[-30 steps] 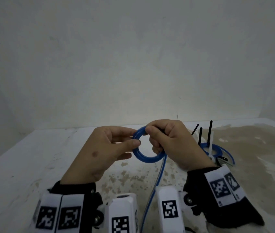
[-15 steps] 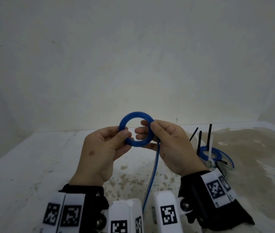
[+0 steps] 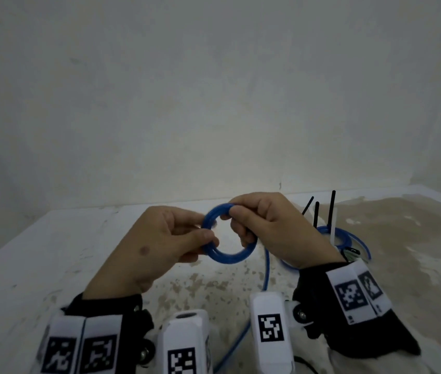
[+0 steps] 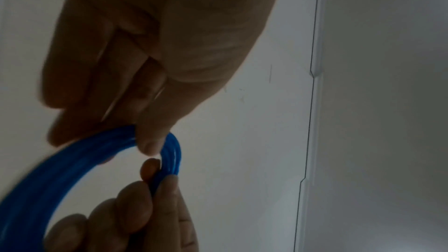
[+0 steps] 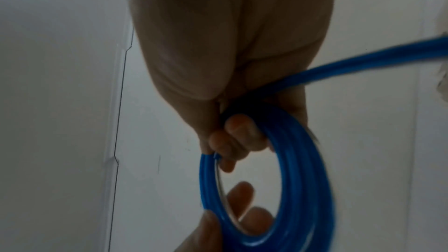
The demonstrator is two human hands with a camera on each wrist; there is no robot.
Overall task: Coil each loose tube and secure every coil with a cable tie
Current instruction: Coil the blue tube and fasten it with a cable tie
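No readable text (only coded squares)

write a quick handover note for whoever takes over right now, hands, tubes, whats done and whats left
Left hand: pinches the left side of the blue plastic tube coil, held up over the stained white table.
Right hand: fingers hooked through the coil's right side, thumb on its top.
Loose tail of the tube: hangs from the coil toward the near table edge, not yet wound in.
Done: a second blue tube coil lies on the table behind the right hand, with black cable ties and a white one standing up from it.
Left: wind in the tail and tie this coil; no tie shows on it yet.
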